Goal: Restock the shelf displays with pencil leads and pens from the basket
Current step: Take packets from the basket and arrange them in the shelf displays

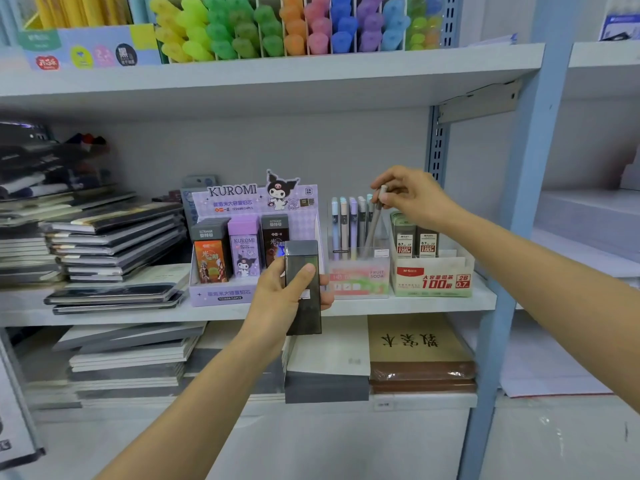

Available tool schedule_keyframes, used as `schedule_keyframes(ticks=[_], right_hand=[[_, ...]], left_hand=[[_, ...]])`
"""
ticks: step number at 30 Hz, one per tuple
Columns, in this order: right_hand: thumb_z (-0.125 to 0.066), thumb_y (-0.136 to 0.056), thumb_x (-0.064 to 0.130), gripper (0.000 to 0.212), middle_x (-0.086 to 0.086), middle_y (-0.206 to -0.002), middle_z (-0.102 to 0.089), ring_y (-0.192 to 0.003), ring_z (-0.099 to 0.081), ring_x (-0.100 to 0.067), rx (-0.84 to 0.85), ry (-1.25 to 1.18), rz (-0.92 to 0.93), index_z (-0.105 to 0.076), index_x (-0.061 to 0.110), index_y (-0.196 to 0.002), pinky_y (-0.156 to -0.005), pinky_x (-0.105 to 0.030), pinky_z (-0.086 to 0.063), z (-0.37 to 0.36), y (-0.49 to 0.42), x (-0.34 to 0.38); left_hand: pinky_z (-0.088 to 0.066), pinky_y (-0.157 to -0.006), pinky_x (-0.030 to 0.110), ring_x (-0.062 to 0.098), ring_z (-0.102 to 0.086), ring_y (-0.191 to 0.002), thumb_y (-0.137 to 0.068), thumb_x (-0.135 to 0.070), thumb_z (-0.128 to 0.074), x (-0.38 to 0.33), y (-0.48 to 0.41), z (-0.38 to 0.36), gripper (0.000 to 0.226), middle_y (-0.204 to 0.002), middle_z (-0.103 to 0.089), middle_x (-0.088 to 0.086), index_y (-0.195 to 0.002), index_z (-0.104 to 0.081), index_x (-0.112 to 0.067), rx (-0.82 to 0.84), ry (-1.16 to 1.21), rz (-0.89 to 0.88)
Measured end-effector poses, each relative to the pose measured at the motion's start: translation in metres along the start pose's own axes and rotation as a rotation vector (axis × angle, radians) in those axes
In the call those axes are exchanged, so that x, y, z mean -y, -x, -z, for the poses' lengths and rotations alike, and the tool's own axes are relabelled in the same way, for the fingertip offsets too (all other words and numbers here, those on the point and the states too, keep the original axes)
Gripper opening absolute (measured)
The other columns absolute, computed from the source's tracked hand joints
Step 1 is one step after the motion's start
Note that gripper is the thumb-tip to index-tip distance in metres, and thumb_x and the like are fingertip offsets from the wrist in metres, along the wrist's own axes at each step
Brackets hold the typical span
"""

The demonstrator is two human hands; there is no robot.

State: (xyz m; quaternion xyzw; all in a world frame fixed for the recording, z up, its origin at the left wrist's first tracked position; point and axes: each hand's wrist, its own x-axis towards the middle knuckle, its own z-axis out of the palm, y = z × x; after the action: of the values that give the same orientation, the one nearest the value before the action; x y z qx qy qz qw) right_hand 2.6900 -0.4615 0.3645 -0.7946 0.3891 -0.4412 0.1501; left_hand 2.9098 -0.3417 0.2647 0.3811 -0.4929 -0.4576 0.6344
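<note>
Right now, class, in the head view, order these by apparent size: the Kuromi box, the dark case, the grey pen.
1. Kuromi box
2. dark case, held nearer the camera, so it looks enlarged
3. grey pen, clearly the slimmest

You face a pale grey shelving bay. The upper shelf (311, 74) throws a soft shadow on the plain grey back panel (242, 147). The middle shelf (104, 318) sits level below it. At the right, a slotted rail (437, 150) and a bracket (478, 102) stand beside a light blue post (530, 168). A second bay (588, 209) adjoins further right. Lighting is even.
</note>
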Motion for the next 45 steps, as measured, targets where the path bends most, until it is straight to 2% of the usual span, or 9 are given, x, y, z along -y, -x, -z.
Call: schedule_keyframes(ticks=[13,18,22,29,32,35,40,42,45], right_hand=[[-0.07,-0.086,0.008,0.019,-0.002,-0.096,-0.067,-0.083,-0.069,-0.012,-0.065,0.033,-0.045,-0.059,0.019,-0.099,-0.069,-0.012,-0.052,-0.02,-0.006,-0.001],[-0.07,-0.086,0.01,0.015,-0.002,-0.1,-0.058,-0.09,-0.057,-0.014,-0.094,0.191,-0.04,-0.068,0.011,-0.101,-0.083,-0.025,-0.05,-0.031,-0.001,0.003],[-0.064,-0.091,0.021,0.014,0.002,-0.104,-0.057,-0.089,-0.056,-0.012,-0.224,0.152,0.064,-0.068,0.017,-0.104,-0.079,-0.021,-0.045,-0.027,0.008,0.028],[-0.064,-0.092,0.02,0.025,-0.001,-0.097,-0.069,-0.085,-0.067,-0.01,0.353,-0.223,0.032,-0.066,0.015,-0.117,-0.081,-0.022,-0.056,-0.062,0.055,0.067],[-0.063,-0.091,0.009,0.02,-0.004,-0.091,-0.069,-0.078,-0.063,-0.009,0.219,-0.273,0.021,-0.069,0.012,-0.111,-0.072,-0.018,-0.055,-0.071,0.056,0.071],[-0.064,-0.091,0.014,0.025,-0.002,-0.112,-0.069,-0.084,-0.067,-0.023,0.124,-0.307,-0.004,-0.067,0.017,-0.116,-0.077,-0.031,-0.058,-0.071,0.053,0.07],[-0.057,-0.095,0.013,0.037,0.0,-0.131,-0.06,-0.103,-0.064,-0.014,0.541,-0.628,0.047,-0.059,0.021,-0.131,-0.089,-0.024,-0.051,-0.065,0.052,0.065],[-0.059,-0.092,0.007,0.036,0.004,-0.123,-0.065,-0.105,-0.065,-0.013,0.501,-0.607,0.044,-0.063,0.022,-0.124,-0.09,-0.021,-0.051,-0.065,0.051,0.062],[-0.066,-0.089,0.01,0.018,0.011,-0.092,-0.073,-0.076,-0.062,-0.001,0.322,-0.516,-0.009,-0.073,0.022,-0.102,-0.068,-0.014,-0.049,-0.068,0.047,0.062]], left_hand=[[-0.057,-0.061,0.027,0.024,-0.072,-0.069,-0.095,-0.019,-0.058,0.006,-0.006,0.0,0.017,-0.089,-0.075,0.011,-0.111,-0.059,-0.015,0.028,0.003,0.013],[-0.057,-0.061,0.027,0.023,-0.072,-0.07,-0.095,-0.02,-0.059,0.004,-0.003,0.0,0.02,-0.09,-0.075,0.01,-0.114,-0.059,-0.013,0.033,-0.007,0.017],[-0.057,-0.06,0.026,0.023,-0.072,-0.07,-0.094,-0.02,-0.059,0.0,0.001,0.002,0.022,-0.093,-0.075,0.013,-0.115,-0.059,-0.01,0.049,-0.027,0.0],[-0.059,-0.067,0.033,0.025,-0.073,-0.075,-0.09,-0.025,-0.066,-0.006,0.014,0.006,0.028,-0.094,-0.075,0.012,-0.115,-0.058,-0.014,0.088,-0.093,-0.001],[-0.059,-0.065,0.029,0.021,-0.073,-0.072,-0.084,-0.027,-0.071,-0.01,0.022,0.013,0.039,-0.084,-0.075,0.005,-0.115,-0.054,-0.011,0.02,-0.167,-0.006],[-0.053,-0.058,0.02,0.011,-0.065,-0.064,-0.091,-0.02,-0.065,-0.013,0.03,0.023,0.024,-0.085,-0.068,0.007,-0.11,-0.059,-0.008,-0.014,-0.243,-0.027],[-0.052,-0.058,0.029,0.013,-0.044,-0.06,-0.102,-0.028,-0.046,-0.018,0.035,0.028,0.034,-0.078,-0.043,0.005,-0.118,-0.061,-0.002,0.056,-0.033,0.139],[-0.051,-0.057,0.029,0.012,-0.04,-0.057,-0.104,-0.033,-0.037,-0.02,0.036,0.03,0.043,-0.071,-0.043,0.001,-0.121,-0.059,-0.001,0.126,0.039,0.195],[-0.054,-0.07,0.033,0.014,-0.052,-0.064,-0.098,-0.05,-0.035,-0.02,0.036,0.037,0.058,-0.075,-0.058,0.003,-0.121,-0.061,-0.003,0.218,0.053,0.171]])
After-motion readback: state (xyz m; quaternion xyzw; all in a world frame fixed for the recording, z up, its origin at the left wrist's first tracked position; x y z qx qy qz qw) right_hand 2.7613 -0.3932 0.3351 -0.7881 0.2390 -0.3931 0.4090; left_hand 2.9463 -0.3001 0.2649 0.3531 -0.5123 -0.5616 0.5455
